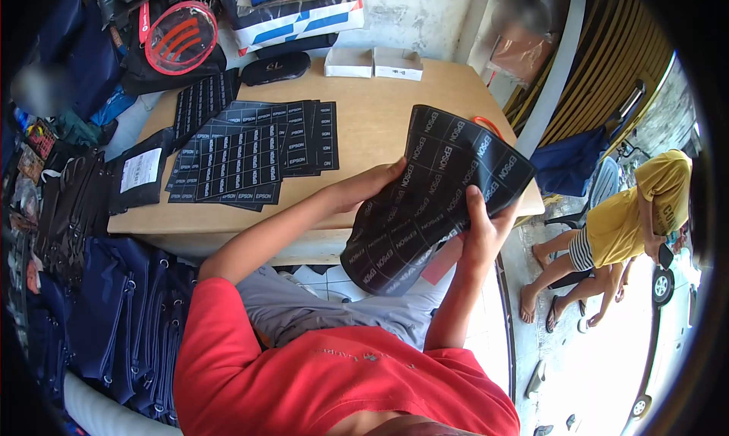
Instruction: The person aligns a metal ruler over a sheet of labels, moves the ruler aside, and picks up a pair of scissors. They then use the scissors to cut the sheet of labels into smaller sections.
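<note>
Above my lap, at the table's front edge, I hold up a black sheet (437, 185) printed with rows of white EPSON labels. It is curved, and its lower end hangs down over my legs. My left hand (380, 184) grips its left edge, the fingers partly hidden behind it. On the right side my right hand (490, 227) grips it with the thumb on the printed face and the fingers behind. More black EPSON sheets (239, 159) lie in an overlapping pile on the table's left half. Beside them is a black packet (138, 174) with a white label.
The wooden table (372, 117) carries a black case (276, 69) and two small white boxes (372, 62) at the back. Dark blue bags (114, 314) hang at the left. A person in a yellow shirt (638, 216) bends outside at the right, near a parked car (661, 322).
</note>
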`<state>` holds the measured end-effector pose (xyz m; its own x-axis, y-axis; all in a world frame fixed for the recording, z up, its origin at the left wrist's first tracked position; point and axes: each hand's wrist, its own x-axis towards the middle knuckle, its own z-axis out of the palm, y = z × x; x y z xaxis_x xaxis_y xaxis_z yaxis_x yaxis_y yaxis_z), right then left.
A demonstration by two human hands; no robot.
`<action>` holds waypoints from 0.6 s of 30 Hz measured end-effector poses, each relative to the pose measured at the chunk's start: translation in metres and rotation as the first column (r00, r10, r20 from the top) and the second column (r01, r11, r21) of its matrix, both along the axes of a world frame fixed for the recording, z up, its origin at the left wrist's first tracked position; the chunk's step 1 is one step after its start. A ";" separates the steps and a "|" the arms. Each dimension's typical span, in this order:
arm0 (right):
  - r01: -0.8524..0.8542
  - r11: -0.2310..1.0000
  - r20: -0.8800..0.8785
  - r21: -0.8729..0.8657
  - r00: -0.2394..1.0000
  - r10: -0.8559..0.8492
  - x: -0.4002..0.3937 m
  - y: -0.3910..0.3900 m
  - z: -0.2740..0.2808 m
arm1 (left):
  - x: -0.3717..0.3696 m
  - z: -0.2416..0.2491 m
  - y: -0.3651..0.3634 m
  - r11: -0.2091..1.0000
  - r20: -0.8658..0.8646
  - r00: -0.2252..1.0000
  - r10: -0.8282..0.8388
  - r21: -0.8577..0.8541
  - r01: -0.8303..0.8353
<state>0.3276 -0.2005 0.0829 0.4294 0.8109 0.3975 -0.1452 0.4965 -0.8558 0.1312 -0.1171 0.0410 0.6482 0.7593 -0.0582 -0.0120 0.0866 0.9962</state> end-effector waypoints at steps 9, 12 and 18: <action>0.016 1.000 0.018 -0.006 1.000 -0.016 0.045 -0.006 0.004 | -0.003 0.035 0.096 0.896 -0.205 0.956 0.211 0.432 -0.105; 0.000 0.995 -0.006 -0.103 1.000 -0.001 0.052 -0.027 -0.009 | -0.004 0.020 0.169 0.624 -0.513 0.789 0.338 0.750 0.220; -0.112 0.956 -0.071 -0.270 0.993 0.096 0.055 -0.065 -0.039 | 0.020 -0.002 0.189 0.524 -0.666 0.640 0.383 0.727 0.444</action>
